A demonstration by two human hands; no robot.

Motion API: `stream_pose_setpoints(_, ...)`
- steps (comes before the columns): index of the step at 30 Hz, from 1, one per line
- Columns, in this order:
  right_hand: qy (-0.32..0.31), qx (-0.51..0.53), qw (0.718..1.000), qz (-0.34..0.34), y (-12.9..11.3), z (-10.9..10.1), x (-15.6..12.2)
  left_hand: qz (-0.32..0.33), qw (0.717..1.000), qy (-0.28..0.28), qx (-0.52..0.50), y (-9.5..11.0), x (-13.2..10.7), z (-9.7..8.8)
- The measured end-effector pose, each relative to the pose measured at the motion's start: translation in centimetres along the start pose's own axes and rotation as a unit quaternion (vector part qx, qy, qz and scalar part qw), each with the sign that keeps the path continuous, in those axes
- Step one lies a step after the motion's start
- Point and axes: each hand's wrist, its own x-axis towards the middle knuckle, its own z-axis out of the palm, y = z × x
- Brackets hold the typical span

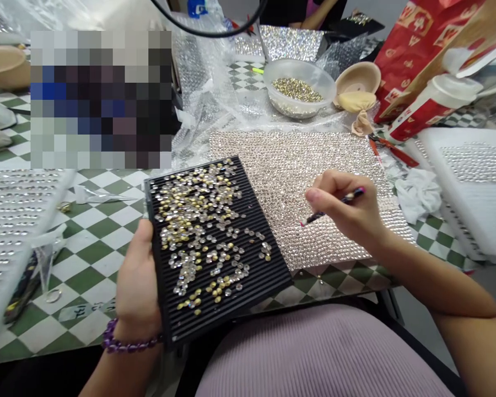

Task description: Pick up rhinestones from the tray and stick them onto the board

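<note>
My left hand [138, 281] grips the left edge of a black ridged tray [252, 295]. Loose rhinestones [194, 209], some clear and some gold-backed, lie scattered over its grooves. The tray tilts a little and overlaps the left edge of a sheet covered in rows of rhinestones [314, 165]. In my right hand [351, 207] a dark pencil-like picking pen [333, 207] is pinched, its pink-and-white tip pointing down and left above the sheet. Whether the tip touches the sheet, I cannot tell.
Behind the sheet stands a translucent bowl [300, 88] of gold rhinestones. A red-and-white cup [434, 107] and a red paper bag [413, 49] are at the back right. Red-handled scissors [397, 151] lie by the sheet. Dark-handled pliers [22, 292] lie at left.
</note>
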Motion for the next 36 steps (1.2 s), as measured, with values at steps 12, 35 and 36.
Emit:
stream_pose_setpoints(12,-0.074,0.033,0.995,-0.05,-1.4,6.5,2.2,-0.036,0.987,-0.101,0.116,-1.4,-0.1,-0.7)
stream_pose_setpoints(35,-0.109,0.039,0.993,0.0,-0.4,6.7,2.5,-0.067,0.983,-0.14,0.099,-1.2,0.0,-1.2)
stream_pose_setpoints(36,-0.09,0.038,0.995,-0.008,-0.4,6.8,2.3,-0.066,0.984,-0.138,0.094,-1.1,0.0,-1.1)
